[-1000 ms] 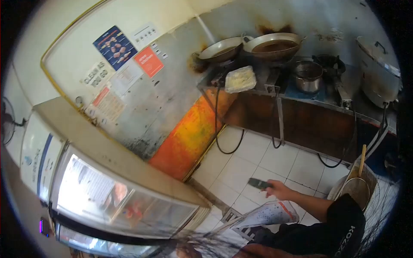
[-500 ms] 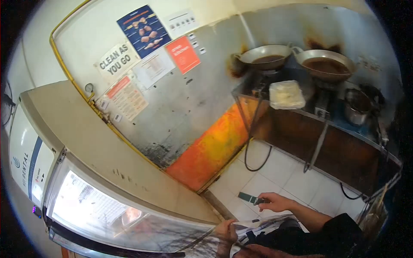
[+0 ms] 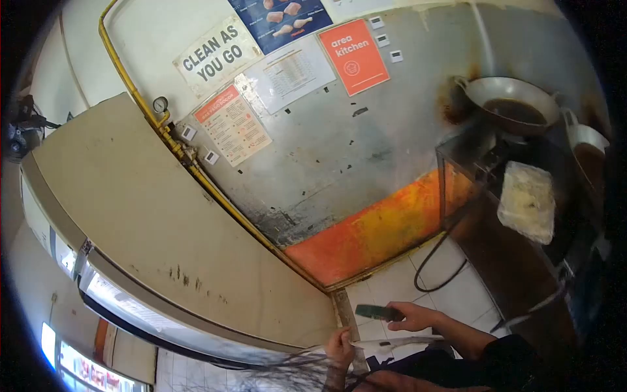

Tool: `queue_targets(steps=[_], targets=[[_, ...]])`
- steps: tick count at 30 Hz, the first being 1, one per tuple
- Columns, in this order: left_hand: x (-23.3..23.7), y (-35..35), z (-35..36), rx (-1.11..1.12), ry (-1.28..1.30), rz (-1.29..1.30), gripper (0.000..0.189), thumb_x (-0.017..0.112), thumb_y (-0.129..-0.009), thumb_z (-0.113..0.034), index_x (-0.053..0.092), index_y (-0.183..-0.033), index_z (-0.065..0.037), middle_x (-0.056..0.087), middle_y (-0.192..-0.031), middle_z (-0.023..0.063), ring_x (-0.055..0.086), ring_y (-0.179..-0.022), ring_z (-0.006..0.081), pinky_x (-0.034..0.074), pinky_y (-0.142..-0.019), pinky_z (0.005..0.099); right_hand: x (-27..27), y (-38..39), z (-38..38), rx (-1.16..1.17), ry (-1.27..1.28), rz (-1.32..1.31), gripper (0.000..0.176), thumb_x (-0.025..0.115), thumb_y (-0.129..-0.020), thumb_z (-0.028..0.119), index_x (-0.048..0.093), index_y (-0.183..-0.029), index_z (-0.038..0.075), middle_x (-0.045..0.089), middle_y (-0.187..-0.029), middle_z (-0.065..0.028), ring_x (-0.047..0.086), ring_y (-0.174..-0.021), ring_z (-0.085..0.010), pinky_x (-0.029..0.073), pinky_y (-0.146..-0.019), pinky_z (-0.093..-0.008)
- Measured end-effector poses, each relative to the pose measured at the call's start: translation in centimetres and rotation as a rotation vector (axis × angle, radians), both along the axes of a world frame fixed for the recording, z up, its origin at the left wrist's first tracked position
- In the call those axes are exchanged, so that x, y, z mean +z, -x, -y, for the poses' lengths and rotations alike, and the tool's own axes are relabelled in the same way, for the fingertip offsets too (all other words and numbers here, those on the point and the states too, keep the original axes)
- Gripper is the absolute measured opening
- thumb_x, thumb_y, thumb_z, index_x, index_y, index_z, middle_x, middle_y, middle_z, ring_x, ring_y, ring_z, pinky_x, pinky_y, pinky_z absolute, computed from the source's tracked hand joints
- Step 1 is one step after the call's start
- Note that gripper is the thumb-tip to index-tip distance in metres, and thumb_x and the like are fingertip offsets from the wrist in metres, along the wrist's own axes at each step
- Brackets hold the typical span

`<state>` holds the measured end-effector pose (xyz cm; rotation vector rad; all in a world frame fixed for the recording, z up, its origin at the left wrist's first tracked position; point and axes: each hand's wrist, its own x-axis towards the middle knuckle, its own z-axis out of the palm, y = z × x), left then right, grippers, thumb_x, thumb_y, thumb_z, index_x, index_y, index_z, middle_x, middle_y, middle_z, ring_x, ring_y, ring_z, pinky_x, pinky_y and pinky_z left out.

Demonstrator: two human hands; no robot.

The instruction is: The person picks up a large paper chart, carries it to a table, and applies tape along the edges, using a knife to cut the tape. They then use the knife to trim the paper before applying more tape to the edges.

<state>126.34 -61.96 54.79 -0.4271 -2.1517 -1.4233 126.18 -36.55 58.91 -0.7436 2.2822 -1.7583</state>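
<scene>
My right hand [image 3: 415, 317] is closed around one end of a flat, dark green object [image 3: 379, 313], which points left over the white floor tiles. Lower and to the left, my left hand [image 3: 339, 347] is closed beside the edge of a pale sheet or cloth [image 3: 392, 342]. What its fingers hold is too small to make out. Both hands are low in the view, close to the dark clothing on my body.
A tall beige fridge [image 3: 163, 215] fills the left. On the right, a pan of brown liquid [image 3: 513, 111] and a plastic-wrapped pale block [image 3: 528, 202] rest on a stove. A black hose [image 3: 439, 287] loops near the floor. A yellow pipe [image 3: 228, 209] runs down the wall.
The camera view has swung left, so the stove and pans appear farther right. The green object now looks narrower and darker. Both hands remain closed and low in view.
</scene>
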Motion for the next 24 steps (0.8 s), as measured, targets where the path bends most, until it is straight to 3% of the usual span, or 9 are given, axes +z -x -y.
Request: queue_targets(steps=[3,4,8,11,14,16,18,20,24], targets=[[0.5,4.9,-2.1,0.337,0.055,-0.001,0.020,0.053,-0.093,-0.016,0.066,-0.095,-0.002,0.065,-0.077,0.0094,0.059,-0.067,0.0173,0.048,-0.062,0.0305,-2.2,6.0,-6.2,-0.173,-0.030,-0.049,0.027,0.066,-0.087,0.014,0.052,-0.106,0.002,0.061,-0.093,-0.0070,0.061,-0.081,-0.0159,0.050,-0.077,-0.0311],[3.6,5.7,-3.7,0.369,-0.018,-0.006,0.020,0.050,-0.095,-0.015,0.063,-0.092,-0.001,0.062,-0.076,0.0076,0.055,-0.066,0.0142,0.046,-0.062,0.0283,-2.3,7.5,-8.1,-0.278,0.227,0.084,0.023,0.065,-0.086,0.011,0.052,-0.102,0.002,0.059,-0.085,-0.0060,0.061,-0.079,-0.0165,0.051,-0.073,-0.0322],[11.1,11.1,-6.0,0.502,-0.105,-0.134,0.023,0.048,-0.096,-0.016,0.062,-0.087,0.000,0.056,-0.070,0.0040,0.049,-0.064,0.0112,0.041,-0.061,0.0255,-2.3,12.7,-19.6,-0.523,0.466,0.096,0.020,0.059,-0.091,0.011,0.050,-0.106,0.001,0.057,-0.084,-0.0059,0.063,-0.076,-0.0185,0.054,-0.067,-0.0353],[14.8,12.8,-7.2,0.581,-0.134,-0.201,0.024,0.050,-0.096,-0.017,0.062,-0.086,0.000,0.054,-0.067,0.0028,0.048,-0.061,0.0115,0.040,-0.059,0.0244,-2.2,15.7,-23.8,-0.519,0.694,0.133,0.022,0.055,-0.094,0.013,0.049,-0.112,0.002,0.057,-0.091,-0.0076,0.063,-0.075,-0.0182,0.054,-0.067,-0.0349],[16.7,12.2,-9.1,0.634,-0.113,-0.161,0.025,0.048,-0.098,-0.018,0.060,-0.086,0.001,0.053,-0.070,0.0019,0.047,-0.063,0.0104,0.039,-0.061,0.0239,-1.9,19.4,-25.0,-0.329,0.722,0.136,0.025,0.052,-0.095,0.015,0.047,-0.116,0.003,0.055,-0.098,-0.0083,0.062,-0.079,-0.0186,0.053,-0.072,-0.0350],[15.8,13.0,-9.4,0.650,-0.184,-0.233,0.027,0.047,-0.099,-0.021,0.059,-0.087,0.001,0.056,-0.076,0.0034,0.048,-0.068,0.0109,0.039,-0.064,0.0248,-1.3,21.7,-24.6,-0.296,0.482,0.069,0.028,0.055,-0.092,0.011,0.046,-0.118,0.003,0.055,-0.100,-0.0082,0.060,-0.084,-0.0178,0.050,-0.077,-0.0328],[15.5,13.2,-9.7,0.704,-0.243,-0.209,0.026,0.046,-0.100,-0.021,0.056,-0.088,0.000,0.057,-0.084,0.0048,0.049,-0.074,0.0112,0.040,-0.071,0.0252,2.9,21.4,-22.8,-0.396,0.048,-0.231,0.031,0.060,-0.088,0.008,0.047,-0.116,0.002,0.056,-0.099,-0.0080,0.059,-0.085,-0.0175,0.047,-0.078,-0.0308],[15.7,13.5,-10.0,0.737,-0.251,-0.236,0.024,0.047,-0.099,-0.018,0.057,-0.088,0.001,0.056,-0.081,0.0035,0.048,-0.071,0.0098,0.040,-0.068,0.0241,4.7,22.4,-22.3,-0.449,-0.149,-0.343,0.035,0.066,-0.083,0.006,0.048,-0.113,0.002,0.055,-0.098,-0.0072,0.057,-0.086,-0.0167,0.045,-0.078,-0.0295],[16.7,14.3,-9.6,0.788,-0.272,-0.257,0.025,0.046,-0.099,-0.018,0.058,-0.088,0.001,0.056,-0.081,0.0030,0.049,-0.073,0.0099,0.041,-0.071,0.0246,4.0,26.5,-21.9,-0.480,0.115,-0.260,0.040,0.074,-0.075,0.005,0.050,-0.107,0.002,0.054,-0.093,-0.0048,0.053,-0.085,-0.0147,0.043,-0.077,-0.0291]])
